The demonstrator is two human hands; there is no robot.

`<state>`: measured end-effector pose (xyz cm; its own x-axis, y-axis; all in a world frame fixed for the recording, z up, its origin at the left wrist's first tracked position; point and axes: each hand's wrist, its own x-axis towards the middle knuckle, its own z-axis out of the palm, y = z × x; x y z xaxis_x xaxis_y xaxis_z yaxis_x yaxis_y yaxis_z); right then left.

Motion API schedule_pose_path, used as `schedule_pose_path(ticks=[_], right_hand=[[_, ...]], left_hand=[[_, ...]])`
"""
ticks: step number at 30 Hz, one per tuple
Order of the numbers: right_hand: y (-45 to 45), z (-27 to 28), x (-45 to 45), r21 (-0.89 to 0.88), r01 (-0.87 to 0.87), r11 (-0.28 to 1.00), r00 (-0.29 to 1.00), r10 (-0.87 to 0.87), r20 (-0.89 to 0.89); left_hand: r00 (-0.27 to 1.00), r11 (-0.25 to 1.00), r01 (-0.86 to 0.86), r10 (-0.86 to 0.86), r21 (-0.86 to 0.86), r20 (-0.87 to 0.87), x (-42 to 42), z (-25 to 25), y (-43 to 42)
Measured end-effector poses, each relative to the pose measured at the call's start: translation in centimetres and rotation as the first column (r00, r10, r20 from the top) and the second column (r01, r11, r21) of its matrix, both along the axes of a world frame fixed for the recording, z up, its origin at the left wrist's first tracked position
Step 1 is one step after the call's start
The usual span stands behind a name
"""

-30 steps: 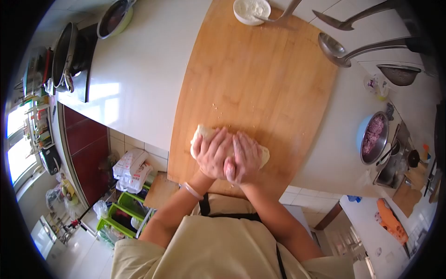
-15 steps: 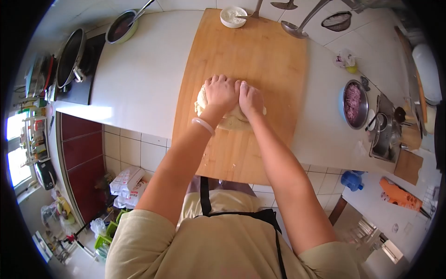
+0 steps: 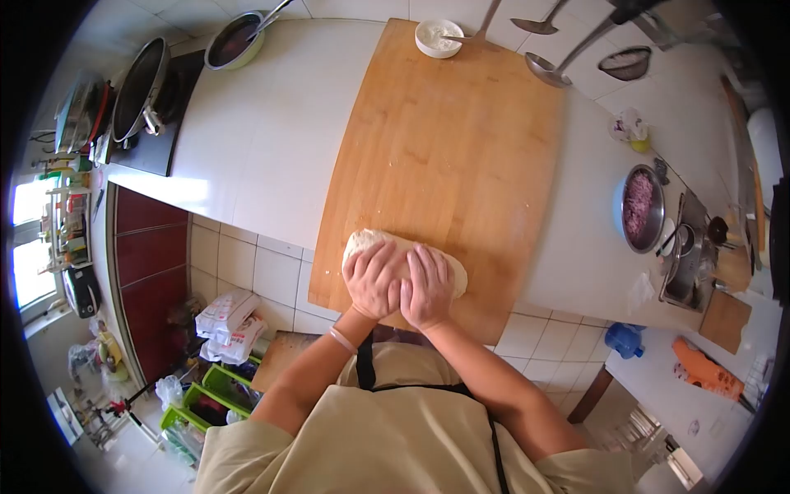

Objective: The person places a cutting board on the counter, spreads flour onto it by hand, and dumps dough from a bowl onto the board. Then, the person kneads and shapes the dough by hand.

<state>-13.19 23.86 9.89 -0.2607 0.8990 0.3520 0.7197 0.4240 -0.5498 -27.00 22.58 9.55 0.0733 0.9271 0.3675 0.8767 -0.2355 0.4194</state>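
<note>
A pale roll of dough (image 3: 451, 267) lies crosswise near the front edge of the wooden board (image 3: 444, 148). My left hand (image 3: 376, 280) curves over the dough's left and middle part, fingers bent around its top. Beside it, my right hand (image 3: 428, 288) grips the dough's right part the same way. The two hands touch at the thumbs, and what lies beneath the palms is hidden. A pale bangle (image 3: 343, 340) circles my left wrist.
A white bowl of flour (image 3: 439, 39) with a utensil stands at the board's far edge. Ladles (image 3: 550, 72) and a strainer (image 3: 624, 63) hang behind. To the right sits a metal bowl of purplish chopped food (image 3: 638, 206); at left are a pan (image 3: 140, 89) and a dark-filled bowl (image 3: 234, 41).
Both hands have drawn back toward my body with the dough, from the board's middle to near its front edge. The dough now shows as a longer roll. The head view has shifted slightly.
</note>
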Motion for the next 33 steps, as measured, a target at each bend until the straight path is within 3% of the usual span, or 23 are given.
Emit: schedule_pose_path(ticks=[13, 16, 18, 20, 21, 22, 23, 24, 25, 26, 28, 29, 30, 31, 32, 33], right_hand=[[10.0, -2.3, -0.2, -0.18, 0.014, 0.983, 0.994, -0.033, -0.103], [12.5, -3.3, -0.3, -0.149, 0.11, 0.983, 0.986, -0.127, -0.108], [13.8, -4.3, -0.2, -0.295, 0.285, 0.912, 0.929, -0.339, -0.148], [15.6, -4.5, 0.0, -0.393, 0.35, 0.85, 0.874, -0.447, -0.188], [16.5, -4.7, 0.5, -0.373, 0.352, 0.859, 0.878, -0.441, -0.187], [17.3, -4.8, 1.0, -0.513, 0.293, 0.807, 0.848, -0.467, -0.251], [17.5, -4.1, 1.3, -0.642, 0.211, 0.737, 0.812, -0.498, -0.305], [17.1, -3.4, 1.7, -0.633, 0.203, 0.747, 0.82, -0.483, -0.308], [17.0, -1.8, 1.7, -0.585, 0.213, 0.783, 0.782, -0.495, -0.378], [16.6, -0.2, 1.2, -0.541, 0.226, 0.81, 0.74, -0.504, -0.446], [12.6, 2.8, -0.4, -0.155, 0.019, 0.988, 0.979, -0.05, -0.196], [9.5, 3.9, -1.4, -0.062, -0.045, 0.997, 0.99, 0.053, 0.131], [7.1, 4.8, -2.3, -0.191, -0.079, 0.978, 0.95, 0.132, 0.283], [5.6, 5.2, -2.7, -0.326, -0.089, 0.941, 0.88, 0.227, 0.417], [5.7, 4.3, -2.5, -0.325, -0.089, 0.942, 0.877, 0.229, 0.422], [5.8, 2.9, -2.1, -0.273, -0.117, 0.955, 0.847, 0.24, 0.474]], left_hand=[[0.995, 0.989, 0.026, -0.012, -0.143, 0.095, -0.2, -0.1, 10.8], [0.994, 0.992, 0.018, -0.004, -0.125, 0.11, 0.4, 0.2, 14.0], [0.983, 0.988, 0.003, 0.025, -0.153, 0.182, 1.0, 0.6, 16.4], [0.973, 0.989, -0.008, 0.042, -0.15, 0.226, 1.4, 1.0, 18.3], [0.934, 0.965, 0.025, 0.071, -0.262, 0.351, 1.4, 0.9, 19.0], [0.878, 0.928, 0.073, 0.113, -0.364, 0.465, 1.1, 1.1, 19.2], [0.873, 0.934, 0.065, 0.117, -0.351, 0.473, 0.6, 1.6, 19.0], [0.616, 0.942, 0.184, 0.114, -0.282, 0.78, -0.5, 2.1, 18.6], [0.264, 0.948, 0.269, 0.099, -0.172, 0.959, -1.7, 2.4, 17.9], [0.265, 0.95, 0.258, 0.103, -0.173, 0.959, -3.2, 2.6, 15.9], [0.52, 0.985, 0.032, 0.13, -0.171, 0.844, -6.9, 3.4, 9.3], [0.731, 0.972, -0.095, 0.214, -0.214, 0.648, -8.7, 1.3, 5.6], [0.868, 0.949, -0.227, 0.298, -0.218, 0.396, -10.2, -1.8, 1.8], [0.932, 0.94, -0.253, 0.3, -0.227, 0.204, -10.8, -4.0, -1.6], [0.958, 0.932, -0.279, 0.288, -0.23, 0.005, -10.8, -5.2, -4.0], [0.946, 0.854, -0.315, 0.319, -0.414, -0.061, -9.5, -5.0, -5.2]])
